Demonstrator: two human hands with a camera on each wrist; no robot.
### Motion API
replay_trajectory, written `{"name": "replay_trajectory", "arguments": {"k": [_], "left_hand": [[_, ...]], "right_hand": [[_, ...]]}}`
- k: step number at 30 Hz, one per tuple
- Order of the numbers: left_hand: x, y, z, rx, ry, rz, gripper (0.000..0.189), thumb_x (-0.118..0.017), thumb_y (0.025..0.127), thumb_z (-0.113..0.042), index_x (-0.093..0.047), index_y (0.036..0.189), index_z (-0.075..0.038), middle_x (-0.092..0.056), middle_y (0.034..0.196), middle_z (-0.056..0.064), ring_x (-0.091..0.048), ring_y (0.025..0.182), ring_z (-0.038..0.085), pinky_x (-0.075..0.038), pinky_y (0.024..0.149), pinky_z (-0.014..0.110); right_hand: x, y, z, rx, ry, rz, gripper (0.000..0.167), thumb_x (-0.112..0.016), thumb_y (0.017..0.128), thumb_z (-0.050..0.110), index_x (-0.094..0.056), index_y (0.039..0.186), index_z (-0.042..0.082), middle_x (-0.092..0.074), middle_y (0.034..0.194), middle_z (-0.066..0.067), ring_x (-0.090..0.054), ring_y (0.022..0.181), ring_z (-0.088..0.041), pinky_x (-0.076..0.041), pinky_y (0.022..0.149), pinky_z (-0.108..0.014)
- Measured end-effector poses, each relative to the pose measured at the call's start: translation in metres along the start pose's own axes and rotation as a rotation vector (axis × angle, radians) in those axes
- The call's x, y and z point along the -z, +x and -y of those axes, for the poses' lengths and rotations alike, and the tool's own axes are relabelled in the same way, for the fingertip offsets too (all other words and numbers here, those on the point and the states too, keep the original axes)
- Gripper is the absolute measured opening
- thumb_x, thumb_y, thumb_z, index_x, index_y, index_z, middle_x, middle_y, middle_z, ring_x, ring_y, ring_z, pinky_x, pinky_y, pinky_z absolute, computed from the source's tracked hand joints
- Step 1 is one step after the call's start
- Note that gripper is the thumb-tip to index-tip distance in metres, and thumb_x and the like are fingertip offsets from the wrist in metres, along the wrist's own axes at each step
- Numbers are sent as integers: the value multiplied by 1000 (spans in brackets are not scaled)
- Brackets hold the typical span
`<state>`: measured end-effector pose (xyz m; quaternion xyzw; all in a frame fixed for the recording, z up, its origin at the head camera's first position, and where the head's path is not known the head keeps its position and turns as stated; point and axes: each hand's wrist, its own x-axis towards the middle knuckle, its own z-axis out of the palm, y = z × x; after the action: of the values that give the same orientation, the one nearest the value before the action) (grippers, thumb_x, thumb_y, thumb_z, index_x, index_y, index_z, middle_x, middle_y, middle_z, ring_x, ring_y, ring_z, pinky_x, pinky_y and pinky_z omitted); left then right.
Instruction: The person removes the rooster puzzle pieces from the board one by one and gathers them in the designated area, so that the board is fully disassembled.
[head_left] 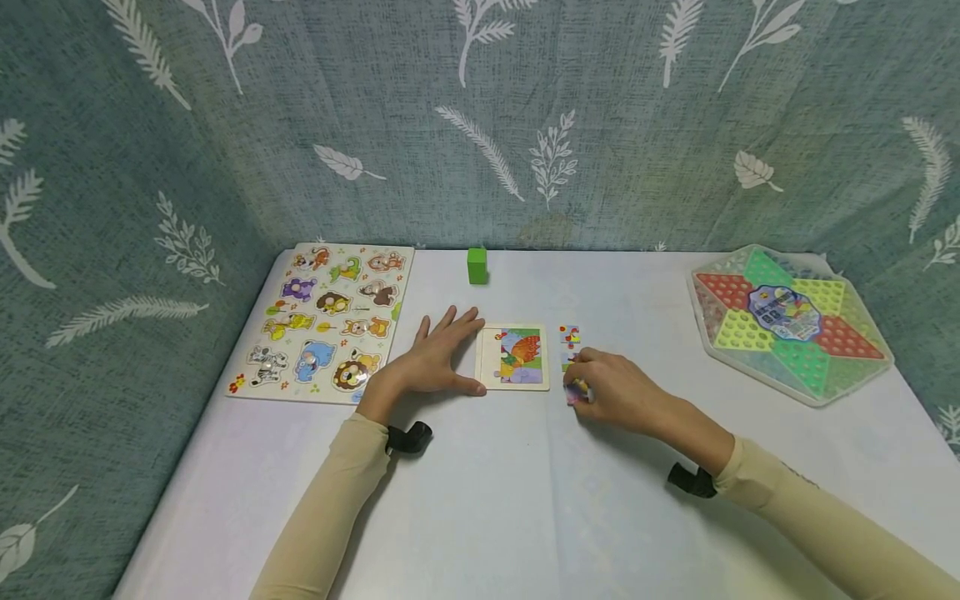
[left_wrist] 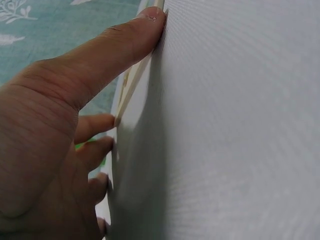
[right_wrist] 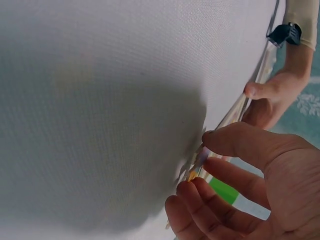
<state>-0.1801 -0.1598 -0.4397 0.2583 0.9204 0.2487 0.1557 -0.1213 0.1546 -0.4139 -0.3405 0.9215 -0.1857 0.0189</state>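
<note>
A small wooden jigsaw puzzle tray (head_left: 487,354) lies on the table, its picture of a colourful bird (head_left: 521,354) partly filled in, with bare wood along the left side. My left hand (head_left: 438,354) is spread at the tray's left edge, thumb at the near corner and a fingertip at the far one. To the right of the tray, loose puzzle pieces (head_left: 570,335) lie in a column. My right hand (head_left: 622,390) pinches a puzzle piece (right_wrist: 201,156) between thumb and fingers at the column's near end. Its fingers partly cover the pieces there.
An animal knob puzzle board (head_left: 322,325) lies at the left. Behind the tray stands a green block (head_left: 477,266). A hexagonal board game with coloured triangles (head_left: 787,325) lies at the right. Patterned green fabric (head_left: 405,125) hangs along the table's back and left side.
</note>
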Motion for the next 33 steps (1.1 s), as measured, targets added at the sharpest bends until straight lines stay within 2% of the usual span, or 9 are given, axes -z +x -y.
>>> {"name": "replay_trajectory", "arguments": {"k": [8, 19, 26, 33], "left_hand": [[1, 0, -1, -3, -2, -3, 111, -88, 71, -49, -30, 159, -15, -12, 167, 3, 3, 153, 28, 10, 116, 57], [2, 0, -1, 3, -2, 4, 111, -89, 71, -49, -29, 159, -15, -11, 167, 3, 4, 153, 28, 10, 116, 58], [2, -1, -1, 5, -2, -1, 110, -89, 71, -48, -30, 158, -14, -12, 167, 3, 3, 153, 28, 10, 116, 58], [1, 1, -1, 4, -1, 4, 111, -88, 71, -50, -29, 158, -14, -11, 167, 3, 3, 153, 28, 10, 116, 58]], "right_hand": [[-1, 1, 1, -3, -2, 19, 19, -82, 74, 9, -75, 92, 8, -61, 88, -1, -51, 71, -11, -47, 64, -33], [1, -1, 1, 1, -7, -11, 22, -84, 74, 13, -77, 95, 9, -64, 94, -1, -56, 78, -13, -50, 70, -37], [8, 6, 3, 5, 9, -14, 26, -86, 77, 16, -77, 100, 7, -65, 96, -3, -59, 80, -13, -50, 69, -35], [11, 15, 6, 12, 6, -13, 27, -84, 78, 14, -76, 102, 6, -66, 98, -4, -61, 84, -18, -52, 70, -37]]}}
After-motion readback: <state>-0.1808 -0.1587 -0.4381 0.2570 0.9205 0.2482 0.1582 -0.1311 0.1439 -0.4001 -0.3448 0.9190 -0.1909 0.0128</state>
